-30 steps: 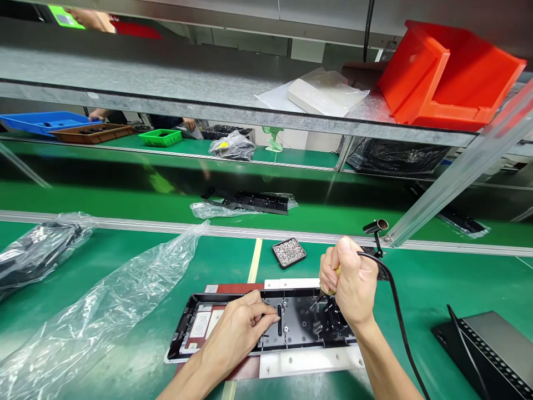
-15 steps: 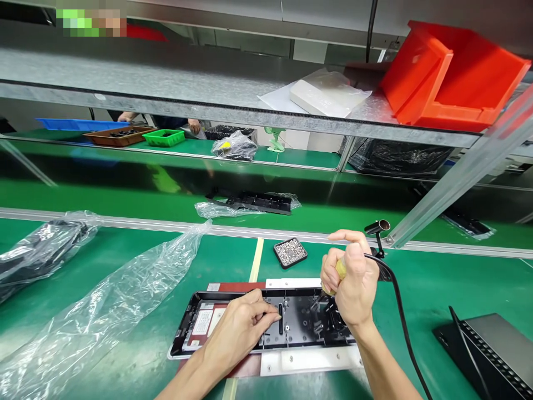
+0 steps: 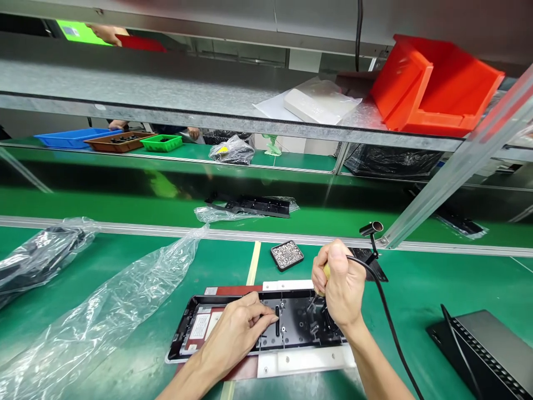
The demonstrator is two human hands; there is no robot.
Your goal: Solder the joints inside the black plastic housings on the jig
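My right hand (image 3: 342,280) is wrapped around the yellow handle of a corded soldering iron (image 3: 327,271). Its tip end points down into the right part of a long black plastic housing (image 3: 189,322); the hand hides the contact point. Over the middle of the housing, my left hand (image 3: 245,319) has thumb and forefinger pressed together beside a dark slot. Whatever sits in that pinch is too small to make out. The housing lies face-up on a fixture with white strips (image 3: 308,360). Behind it is a small black tray (image 3: 287,255) of tiny metal pieces.
A tubular iron holder (image 3: 372,228) stands behind my right hand, and the black cord (image 3: 389,311) runs down past my wrist. Clear plastic bags (image 3: 137,283) cover the left side. At right lies a black panel (image 3: 478,339). A red bin (image 3: 441,83) sits on the shelf above.
The right hand and soldering iron have dropped slightly lower over the housing. The left hand keeps its pinch at the same spot. The whole view has shifted a little.
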